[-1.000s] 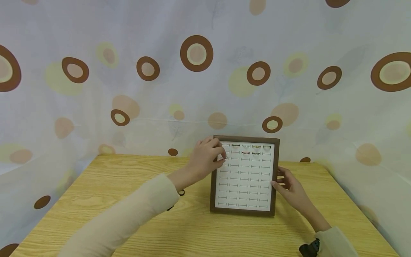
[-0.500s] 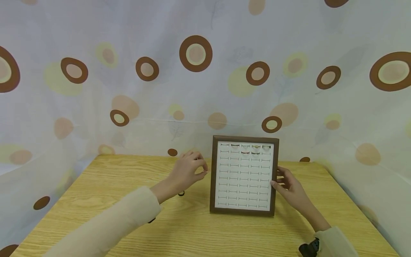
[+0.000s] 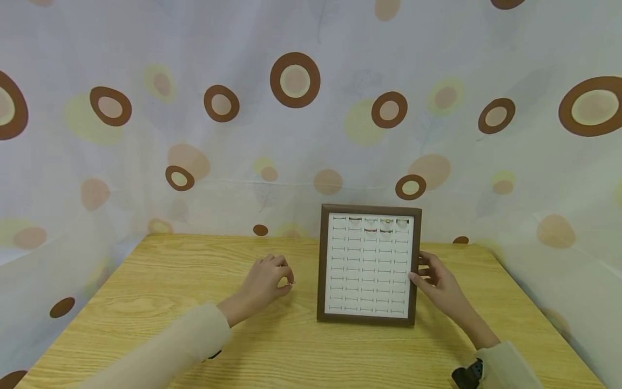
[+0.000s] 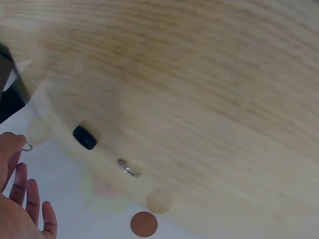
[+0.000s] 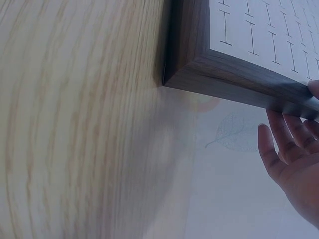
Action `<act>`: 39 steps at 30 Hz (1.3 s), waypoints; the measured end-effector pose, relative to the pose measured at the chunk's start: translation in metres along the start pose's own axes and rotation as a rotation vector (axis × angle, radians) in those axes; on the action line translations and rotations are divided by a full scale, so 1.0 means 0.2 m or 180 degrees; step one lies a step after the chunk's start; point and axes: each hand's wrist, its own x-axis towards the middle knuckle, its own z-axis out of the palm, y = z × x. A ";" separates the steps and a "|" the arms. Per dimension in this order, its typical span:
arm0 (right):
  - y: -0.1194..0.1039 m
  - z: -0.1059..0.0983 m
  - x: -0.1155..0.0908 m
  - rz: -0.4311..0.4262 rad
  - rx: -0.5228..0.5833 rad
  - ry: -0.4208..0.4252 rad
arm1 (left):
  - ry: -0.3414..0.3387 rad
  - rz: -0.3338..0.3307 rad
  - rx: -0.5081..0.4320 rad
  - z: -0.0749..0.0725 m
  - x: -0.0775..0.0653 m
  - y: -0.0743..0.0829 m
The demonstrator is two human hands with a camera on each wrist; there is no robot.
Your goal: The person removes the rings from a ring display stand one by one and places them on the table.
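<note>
A display board [image 3: 367, 292] with a dark wooden frame and a white slotted face stands tilted up on the table. Several rings [image 3: 386, 220] sit in its top row, with two more in the row below. My right hand [image 3: 437, 283] grips the frame's right side, thumb at the front and fingers behind; in the right wrist view those fingers [image 5: 286, 134] reach under the frame edge. Left of the board, low over the table, my left hand [image 3: 264, 283] pinches a small ring [image 4: 28, 147] between thumb and forefinger. Its other fingers are spread apart in the left wrist view.
In the left wrist view a black ring [image 4: 84, 137] and a silvery ring [image 4: 128, 168] lie on the wooden table [image 3: 272, 356]. A patterned curtain [image 3: 311, 146] hangs behind and around the table. A black wrist device [image 3: 468, 374] shows at the right sleeve.
My left hand has drawn away from the board's upper left corner, moving left and down toward the table with the ring. My right hand stays on the frame.
</note>
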 end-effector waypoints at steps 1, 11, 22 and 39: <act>0.00 0.00 0.00 0.0001 0.0004 -0.0003 | -0.0036 -0.0029 0.0010 0.01 -0.01 -0.01; 0.00 0.00 0.00 0.0039 0.0017 -0.0033 | -0.0232 -0.0121 0.0007 0.10 -0.08 -0.03; 0.01 0.00 0.00 -0.0006 -0.0028 0.0000 | -0.0369 -0.0200 -0.0180 0.13 -0.11 -0.04; 0.01 0.00 -0.01 0.0053 -0.0086 0.0026 | -0.0706 -0.0266 -0.0554 0.12 -0.09 -0.07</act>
